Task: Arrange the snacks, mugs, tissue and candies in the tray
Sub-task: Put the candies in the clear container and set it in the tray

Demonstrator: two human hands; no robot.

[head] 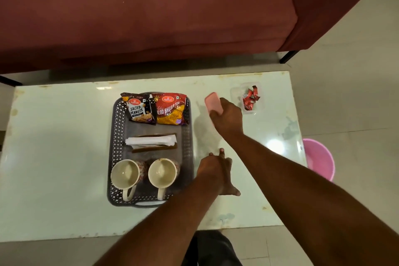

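A grey perforated tray [116, 136] lies on the glass table [54, 147]. At its far end sit a black salted-peanuts packet [139, 109] and a red aloo bhujia packet [171, 109]. White tissues in a brown holder [151, 141] lie across the middle. Two cream mugs [125, 174] [162, 172] stand at the near end, handles toward me. A clear container of red-wrapped candies [249, 98] stands to the right of the tray. My right hand [228, 117] holds a pink lid [212, 102] beside that container. My left hand [218, 171] rests flat on the table by the tray's right side.
A maroon sofa [151, 17] stands just beyond the table's far edge. A pink bucket [319, 158] sits on the tiled floor past the table's right edge. The table's left half holds nothing but reflections.
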